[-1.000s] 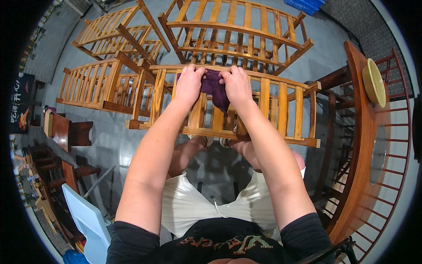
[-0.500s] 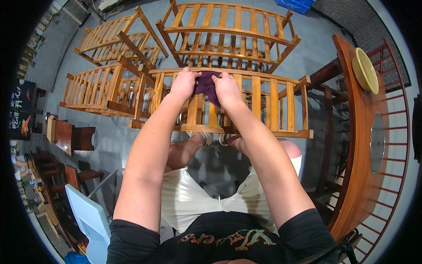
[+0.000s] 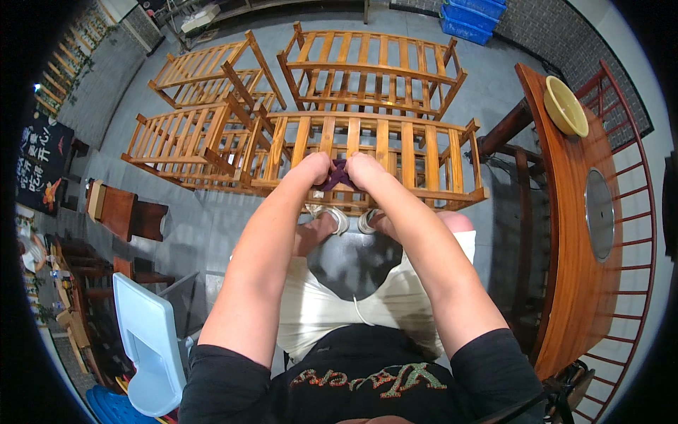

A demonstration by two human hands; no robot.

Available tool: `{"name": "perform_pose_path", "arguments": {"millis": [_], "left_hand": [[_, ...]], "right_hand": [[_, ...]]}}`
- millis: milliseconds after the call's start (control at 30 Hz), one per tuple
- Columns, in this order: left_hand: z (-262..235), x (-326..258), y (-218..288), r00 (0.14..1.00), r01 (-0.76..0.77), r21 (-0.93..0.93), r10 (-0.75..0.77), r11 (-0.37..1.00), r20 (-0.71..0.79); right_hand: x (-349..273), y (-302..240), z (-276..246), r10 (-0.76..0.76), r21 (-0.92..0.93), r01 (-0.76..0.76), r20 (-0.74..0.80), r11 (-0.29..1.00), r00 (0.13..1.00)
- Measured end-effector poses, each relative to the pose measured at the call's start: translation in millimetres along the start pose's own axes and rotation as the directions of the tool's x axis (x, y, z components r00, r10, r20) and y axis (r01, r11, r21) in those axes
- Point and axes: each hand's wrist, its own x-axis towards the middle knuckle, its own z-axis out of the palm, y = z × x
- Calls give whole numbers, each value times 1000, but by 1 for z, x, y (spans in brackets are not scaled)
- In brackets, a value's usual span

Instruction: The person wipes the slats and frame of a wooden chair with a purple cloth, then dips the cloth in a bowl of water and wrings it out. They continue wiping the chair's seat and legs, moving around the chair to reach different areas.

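Note:
Both arms reach forward over a slatted wooden rack [image 3: 409,152] with a lower tier of slats. A dark purple cloth [image 3: 337,178] is bunched between my hands, low on the rack's top near its front rail. My left hand [image 3: 313,169] is closed on the cloth's left side. From the right, my right hand [image 3: 364,170] grips it too, fingers curled in. Most fingertips are hidden behind the knuckles. Part of the cloth hangs below my hands.
Behind stands another slatted rack [image 3: 374,67], with two more racks [image 3: 180,145] to the left. A brown wooden table [image 3: 568,283] on the right bears a yellow basin [image 3: 565,106]. A light blue chair [image 3: 148,332] is at lower left; blue crates [image 3: 470,25] are far back.
My hands have drawn the cloth from the rack's far rail toward its near side. The cloth, spread flatter before, is now bunched. The view has tilted up slightly.

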Motion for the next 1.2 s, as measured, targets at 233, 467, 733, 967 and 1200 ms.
{"name": "perform_pose_path", "arguments": {"millis": [233,467,733,967,1200], "left_hand": [[45,-65,18,846,-28,-102,-31,994,-533],[59,-107,-16,807,-146,-76,74,986,-586],[48,-116,-43,803,-103,-90,29,991,-596],[61,-125,-87,749,-103,-187,-47,977,-661],[59,-145,-124,728,6,-98,-71,995,-682]], "right_hand": [[-61,-23,20,35,148,5,-272,989,962],[-75,-49,47,185,470,-53,-241,881,953],[-37,-64,62,-2,339,141,-379,930,925],[-16,-97,48,-77,296,182,-334,938,939],[43,-148,77,-234,32,291,-512,956,826]]}}
